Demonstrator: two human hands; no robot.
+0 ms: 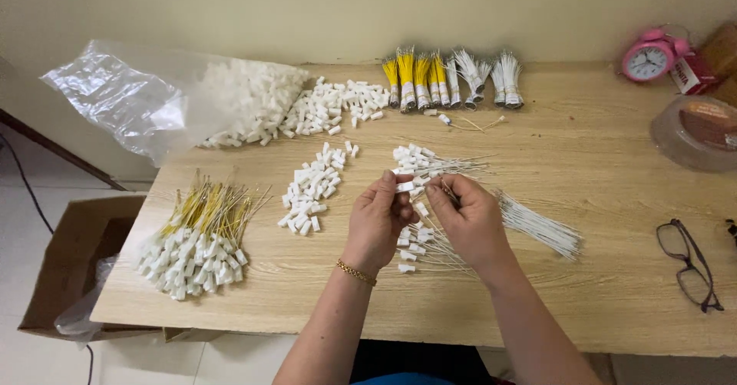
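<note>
The left hand pinches a small white plastic connector between thumb and fingers at table centre; the right hand, at its 3 o'clock, closes on a thin wire lead meeting it. Loose white connectors lie at 9 o'clock, yellow-wired finished pieces farther at 8 o'clock on the wooden table.

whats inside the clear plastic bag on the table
The clear plastic bag holds a heap of small white connectors spilling from its mouth onto the table. Its crinkled rear looks empty.

A small white connector is pinched by the left hand, and thin wires are held by the right hand. White-tipped wires and loose white connectors are spread on the wooden bench.
</note>
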